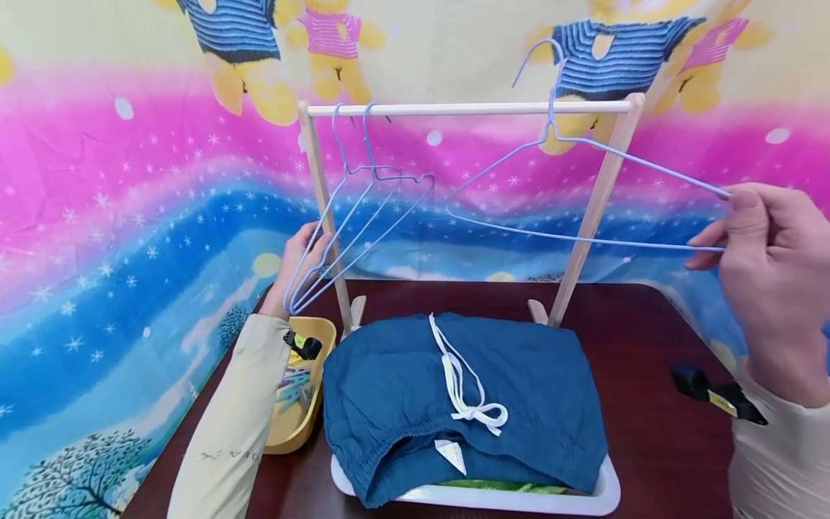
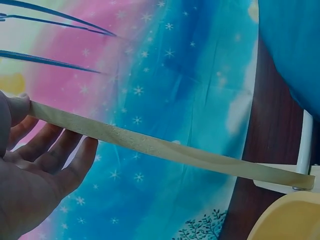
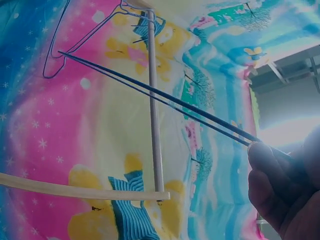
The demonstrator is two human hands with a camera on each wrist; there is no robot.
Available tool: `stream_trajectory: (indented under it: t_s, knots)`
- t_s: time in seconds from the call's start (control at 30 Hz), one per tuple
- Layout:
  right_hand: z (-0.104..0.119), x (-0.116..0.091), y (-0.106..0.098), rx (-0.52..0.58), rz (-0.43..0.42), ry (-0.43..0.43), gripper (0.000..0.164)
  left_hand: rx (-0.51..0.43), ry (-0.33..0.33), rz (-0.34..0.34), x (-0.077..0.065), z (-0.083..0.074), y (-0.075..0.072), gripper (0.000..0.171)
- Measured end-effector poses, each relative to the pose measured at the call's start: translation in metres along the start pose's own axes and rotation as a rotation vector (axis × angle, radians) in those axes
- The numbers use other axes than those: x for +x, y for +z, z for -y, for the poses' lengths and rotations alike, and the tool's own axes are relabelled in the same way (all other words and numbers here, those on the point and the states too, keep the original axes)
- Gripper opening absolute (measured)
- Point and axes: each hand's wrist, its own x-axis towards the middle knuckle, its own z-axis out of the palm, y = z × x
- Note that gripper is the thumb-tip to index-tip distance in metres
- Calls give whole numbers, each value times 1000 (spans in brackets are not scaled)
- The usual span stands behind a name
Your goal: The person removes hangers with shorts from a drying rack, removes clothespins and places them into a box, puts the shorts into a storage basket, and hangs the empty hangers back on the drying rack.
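Note:
My right hand (image 1: 774, 267) pinches one end of a blue wire hanger (image 1: 648, 245) between thumb and fingers. The hanger is held sideways in front of the wooden rack (image 1: 454, 109), its hook rising above the bar. At the left, my left hand (image 1: 295, 259) grips the rack's side post (image 2: 145, 140), thumb on one face and fingers on the other. Two more blue wire hangers (image 1: 369, 148) hang from the bar's left part, partly in front of that hand. Below lie folded dark blue pants (image 1: 402, 375) with a white drawstring tied in a bow.
The pants lie over a white basket (image 1: 519, 499), where something green shows underneath. A yellow container (image 1: 329, 339) with several clothespins (image 1: 295, 386) stands at the left. Everything rests on a dark red table (image 1: 655, 404) before a printed cloth backdrop (image 1: 130, 252).

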Motion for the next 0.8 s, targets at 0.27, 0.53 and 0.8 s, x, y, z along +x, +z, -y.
stream_trajectory:
  t_s: [0.27, 0.53, 0.8]
  knots:
    - [0, 5, 13, -118, -1, -80, 25, 17, -14, -2, 7, 13, 0, 45]
    - [-7, 3, 17, -196, 40, -139, 33, -5, -32, -11, 17, 40, 6, 50]
    - [-8, -4, 17, -211, 65, -142, 28, -59, -61, -3, 9, 21, 4, 46]
